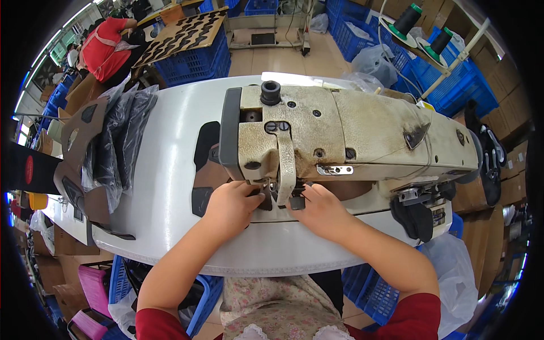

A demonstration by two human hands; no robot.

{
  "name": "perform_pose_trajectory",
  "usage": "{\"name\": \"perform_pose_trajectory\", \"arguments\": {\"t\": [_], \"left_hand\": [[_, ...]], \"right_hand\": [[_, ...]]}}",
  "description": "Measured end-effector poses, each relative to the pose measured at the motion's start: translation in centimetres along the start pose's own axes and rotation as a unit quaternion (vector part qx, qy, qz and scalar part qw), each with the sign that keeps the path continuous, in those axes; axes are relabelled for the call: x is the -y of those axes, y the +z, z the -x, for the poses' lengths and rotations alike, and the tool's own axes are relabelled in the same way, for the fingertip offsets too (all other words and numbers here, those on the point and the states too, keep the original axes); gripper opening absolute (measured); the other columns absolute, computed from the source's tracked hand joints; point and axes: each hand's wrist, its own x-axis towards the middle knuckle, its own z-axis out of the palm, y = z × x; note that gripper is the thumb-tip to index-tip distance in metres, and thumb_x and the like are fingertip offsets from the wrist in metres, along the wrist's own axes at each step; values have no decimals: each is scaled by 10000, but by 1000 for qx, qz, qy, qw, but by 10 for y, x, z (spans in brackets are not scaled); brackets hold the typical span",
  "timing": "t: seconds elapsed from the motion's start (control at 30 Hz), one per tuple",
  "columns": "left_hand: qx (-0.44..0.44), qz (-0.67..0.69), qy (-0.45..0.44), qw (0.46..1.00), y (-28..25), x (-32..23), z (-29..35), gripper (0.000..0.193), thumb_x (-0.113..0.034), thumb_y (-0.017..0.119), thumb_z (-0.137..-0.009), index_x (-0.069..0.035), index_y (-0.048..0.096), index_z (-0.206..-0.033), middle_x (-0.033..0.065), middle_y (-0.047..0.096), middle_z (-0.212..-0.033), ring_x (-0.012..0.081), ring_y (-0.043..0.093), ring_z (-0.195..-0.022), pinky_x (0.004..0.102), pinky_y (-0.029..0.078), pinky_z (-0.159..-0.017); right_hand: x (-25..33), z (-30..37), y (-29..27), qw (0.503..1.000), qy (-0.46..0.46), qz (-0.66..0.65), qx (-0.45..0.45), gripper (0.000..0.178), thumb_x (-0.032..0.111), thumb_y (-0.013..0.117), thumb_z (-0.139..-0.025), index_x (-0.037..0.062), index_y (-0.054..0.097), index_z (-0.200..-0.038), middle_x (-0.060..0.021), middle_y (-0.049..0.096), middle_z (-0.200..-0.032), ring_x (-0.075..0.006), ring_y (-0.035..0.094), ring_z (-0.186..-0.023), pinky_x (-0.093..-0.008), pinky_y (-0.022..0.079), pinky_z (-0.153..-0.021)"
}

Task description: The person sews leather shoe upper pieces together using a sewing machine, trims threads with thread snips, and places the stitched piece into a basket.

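Floral apron cloth (283,306) covers my front, on the near side of the sewing machine (362,124). Below that machine's needle end lies the brown panel (211,177), flat and smooth-looking, with rounded black patches; its left part shows past the machine's head, its middle is hidden. My left grip (232,207) sits just left of the machine's needle, fingers curled on the panel; my right grip (323,209) sits just right of it, fingertips partly hidden. I cannot tell whether either pinches the panel or only presses it down. Room to slide runs left of the machine, over the white bench (164,187), as far as brown pieces (96,207) and dark plastic-wrapped bundles (122,136). In front of the machine, a narrower strip ends at the bench's finely marked edge; the machine's body walls off the far side.
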Motion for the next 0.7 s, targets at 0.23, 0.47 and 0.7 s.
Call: {"name": "perform_pose_trajectory", "arguments": {"t": [0.23, 0.47, 0.7], "left_hand": [[44, 155, -150, 975, -6, 13, -7, 273, 5, 591, -665, -117, 741, -859, 51, 698, -914, 263, 653, -866, 352, 526, -732], [62, 124, -122, 983, -5, 12, -4, 239, -9, 620, -672, -135, 742, -835, 33, 698, -877, 269, 654, -816, 356, 522, -706], [32, 96, -25, 995, -5, 16, -5, 209, -18, 641, -658, -125, 741, -808, 20, 698, -856, 254, 649, -812, 362, 520, -695]], "right_hand": [[-14, 3, 3, 994, -56, -81, -49, 100, 156, 598, -709, 92, 596, -787, -36, 546, -913, -182, 516, -890, -298, 425, -723], [-8, 3, 8, 996, -32, -48, -75, 109, 155, 590, -690, 83, 603, -770, -45, 554, -921, -189, 508, -890, -303, 417, -758], [-3, -3, 6, 996, -25, -48, -68, 98, 166, 591, -670, 87, 643, -694, -48, 593, -847, -206, 507, -873, -315, 402, -762]]}}
